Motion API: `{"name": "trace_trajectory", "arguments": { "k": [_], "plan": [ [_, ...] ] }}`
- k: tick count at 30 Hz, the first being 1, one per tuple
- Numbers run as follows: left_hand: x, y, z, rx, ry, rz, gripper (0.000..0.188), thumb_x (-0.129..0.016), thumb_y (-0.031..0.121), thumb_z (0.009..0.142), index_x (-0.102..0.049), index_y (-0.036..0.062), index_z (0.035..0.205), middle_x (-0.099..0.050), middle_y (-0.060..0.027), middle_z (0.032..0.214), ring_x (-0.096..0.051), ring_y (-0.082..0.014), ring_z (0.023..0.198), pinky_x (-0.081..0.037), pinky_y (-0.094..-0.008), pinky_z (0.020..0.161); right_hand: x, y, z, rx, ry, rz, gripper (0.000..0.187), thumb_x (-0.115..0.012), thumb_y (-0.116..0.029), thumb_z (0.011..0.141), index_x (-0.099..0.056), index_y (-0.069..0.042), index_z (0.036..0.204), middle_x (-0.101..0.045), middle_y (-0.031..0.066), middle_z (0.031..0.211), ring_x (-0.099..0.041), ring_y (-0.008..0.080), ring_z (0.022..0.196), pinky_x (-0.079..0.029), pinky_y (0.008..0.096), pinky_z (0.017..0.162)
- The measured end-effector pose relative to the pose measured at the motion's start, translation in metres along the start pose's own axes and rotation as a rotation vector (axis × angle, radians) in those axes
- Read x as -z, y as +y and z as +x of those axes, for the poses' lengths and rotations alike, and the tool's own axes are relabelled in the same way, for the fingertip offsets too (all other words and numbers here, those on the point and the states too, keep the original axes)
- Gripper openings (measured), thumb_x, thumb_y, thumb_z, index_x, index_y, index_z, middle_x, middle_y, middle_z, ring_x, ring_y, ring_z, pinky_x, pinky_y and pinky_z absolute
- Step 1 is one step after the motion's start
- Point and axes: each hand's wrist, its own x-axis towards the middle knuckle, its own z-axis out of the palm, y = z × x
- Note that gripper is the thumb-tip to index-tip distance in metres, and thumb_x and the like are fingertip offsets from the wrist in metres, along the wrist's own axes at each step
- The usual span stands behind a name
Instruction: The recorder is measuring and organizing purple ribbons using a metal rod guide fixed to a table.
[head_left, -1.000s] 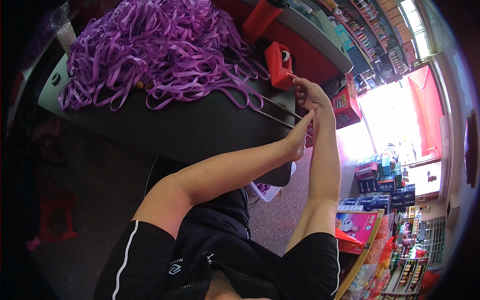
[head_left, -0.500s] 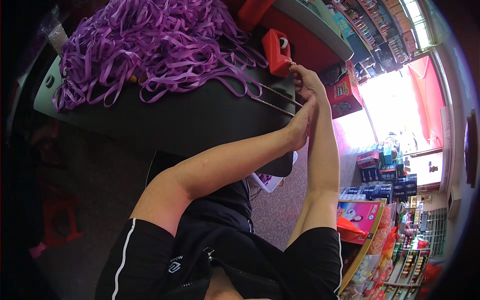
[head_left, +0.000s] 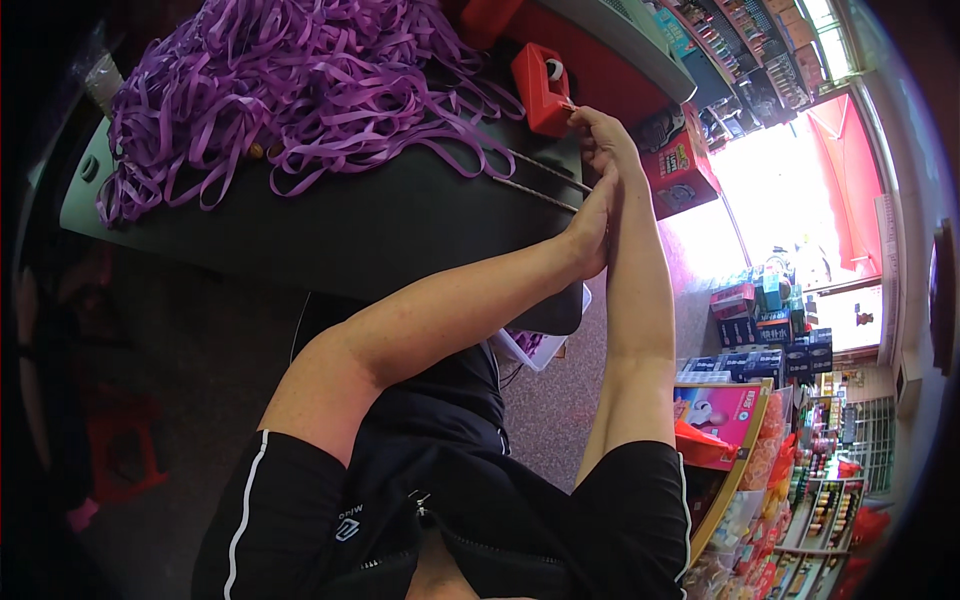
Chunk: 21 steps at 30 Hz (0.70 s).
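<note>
My right hand (head_left: 604,138) reaches to the red tape dispenser (head_left: 545,92) on the dark tabletop. Its thumb and finger are pinched at the dispenser's cutting edge, on what looks like the end of the tape. Below it, my left hand (head_left: 594,222) rests against the right wrist, its fingertips mostly hidden. Two taut, thin strands (head_left: 545,194) run to the left hand from a loop of purple ribbon (head_left: 465,150); they look like ribbon seen edge-on. A large tangled heap of purple ribbons (head_left: 290,90) covers the far left of the table.
The dark table (head_left: 330,230) has a rounded near-right corner. A white bin (head_left: 540,350) with purple ribbon inside stands below it. Beyond my right arm are a red box (head_left: 680,165), stacked cartons (head_left: 765,320) and goods on shelves. A red stool (head_left: 125,445) stands at left.
The view has shifted slightly, so the table and dispenser sit a little higher and further left. Both hands keep nearly the same pose at the dispenser.
</note>
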Motion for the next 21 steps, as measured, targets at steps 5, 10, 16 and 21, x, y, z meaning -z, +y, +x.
{"name": "trace_trajectory", "arguments": {
  "k": [5, 10, 16, 21],
  "plan": [
    [0.004, -0.001, 0.000, -0.017, -0.035, 0.013, 0.043, -0.041, 0.053, 0.094, -0.050, 0.0187, 0.119, -0.058, -0.0001, 0.105, -0.058, -0.0156, 0.099, -0.047, -0.0348, 0.087, -0.004, 0.013, 0.017, 0.152, 0.108, -0.248, 0.023, -0.066, -0.020, 0.069, -0.066, 0.001, 0.078, -0.057, 0.0029, 0.067, -0.051, 0.0186, 0.061, -0.042, 0.0337, 0.060],
    [-0.018, 0.000, -0.013, 0.052, 0.129, 0.071, 0.052, -0.044, 0.056, 0.090, -0.042, 0.0193, 0.127, -0.048, -0.0050, 0.121, -0.045, -0.0203, 0.117, -0.031, -0.0401, 0.103, 0.046, 0.034, -0.003, 0.180, -0.097, -0.019, 0.016, -0.070, -0.022, 0.076, -0.068, -0.007, 0.081, -0.052, -0.0047, 0.064, -0.044, 0.0079, 0.055, -0.035, 0.0246, 0.051],
    [0.004, 0.003, -0.005, 0.053, 0.216, 0.197, 0.073, -0.045, 0.067, 0.083, -0.033, 0.0171, 0.135, -0.032, -0.0169, 0.133, -0.030, -0.0235, 0.121, -0.011, -0.0382, 0.108, 0.070, 0.038, -0.103, 0.056, -0.248, 0.489, 0.020, -0.062, -0.026, 0.089, -0.065, -0.007, 0.091, -0.056, -0.0051, 0.072, -0.044, 0.0043, 0.054, -0.036, 0.0216, 0.049],
    [-0.004, 0.002, -0.012, 0.098, 0.169, 0.222, 0.056, -0.047, 0.059, 0.087, -0.037, 0.0181, 0.125, -0.050, -0.0130, 0.111, -0.047, -0.0222, 0.101, -0.033, -0.0362, 0.093, 0.089, 0.092, -0.123, -0.080, -0.554, 0.965, 0.023, -0.055, -0.030, 0.094, -0.062, -0.009, 0.097, -0.054, -0.0049, 0.077, -0.038, 0.0063, 0.057, -0.032, 0.0210, 0.051]
  ]
}}
